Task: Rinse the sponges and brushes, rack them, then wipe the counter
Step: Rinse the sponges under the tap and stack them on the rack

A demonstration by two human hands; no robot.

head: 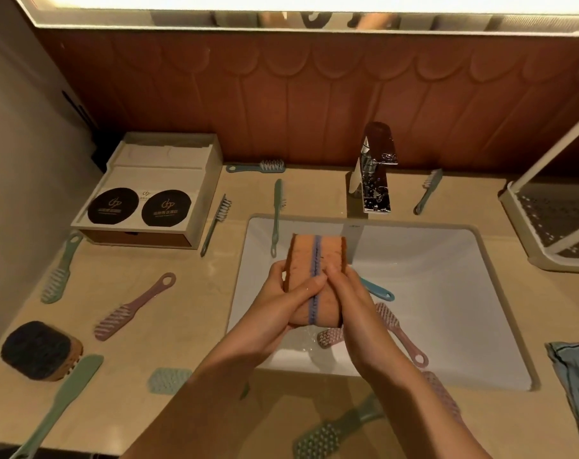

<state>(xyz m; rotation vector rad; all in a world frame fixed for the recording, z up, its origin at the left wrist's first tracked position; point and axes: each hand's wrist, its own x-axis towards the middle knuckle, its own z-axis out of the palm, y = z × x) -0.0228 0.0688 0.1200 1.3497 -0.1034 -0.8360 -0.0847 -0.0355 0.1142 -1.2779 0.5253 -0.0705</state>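
Over the white sink (pixel 447 293) I hold an orange sponge (pixel 304 260) with a blue stitched band down its middle. My left hand (pixel 281 299) grips its left side and my right hand (pixel 347 293) grips its right side, fingers curled round it. Water runs from the chrome faucet (pixel 376 173) onto the sponge's right edge. In the basin lie pink brushes (pixel 397 329) and a blue handle (pixel 379 289). A white drying rack (pixel 553 223) stands at the right.
Green brushes (pixel 57 276) and a pink brush (pixel 132 308) are scattered on the beige counter (pixel 182 326). A dark sponge (pixel 39 351) lies front left, a white box (pixel 148 190) back left, a blue cloth (pixel 576 376) at the right edge.
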